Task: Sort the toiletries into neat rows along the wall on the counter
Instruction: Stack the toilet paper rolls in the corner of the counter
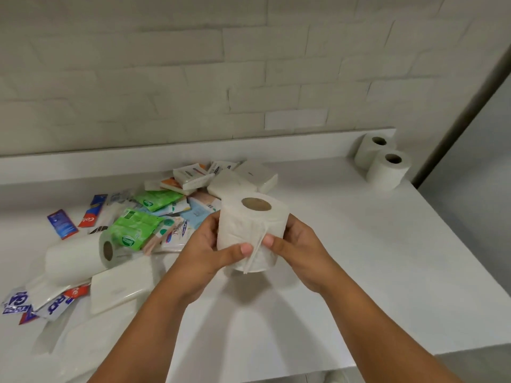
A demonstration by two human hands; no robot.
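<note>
Over the middle of the desk (359,244), just right of the jumble: a toilet roll (253,230) was held upright, core hole facing up. Could not tell whether its base touched the surface.

- Left hand (204,252) gripped the roll's left side, thumb laid across the front.
- Right hand (298,250) gripped the right side. Its fingers (269,240) were closed on the paper at the loose tail (258,250), which hung free down the front.
- Two standing rolls (388,170) were at the far right corner, one against the wall (193,78), the other just in front of it, both hole up.
- A lying roll (77,258) was on its side at the left edge of the jumble, beside green packs (132,230), sachets and flat tissue packs (119,286).

Judgement on the step: this looked like tidying the roll before placing it. The tail should be smoothed flat against the roll first, or it will flap loose in the row. Grip should stay light, since a soft roll dents. Best spot seemed just beside the standing pair, hole up to match and in line with them, set down without nudging either. The tail side turned toward the wall would look neater.
</note>
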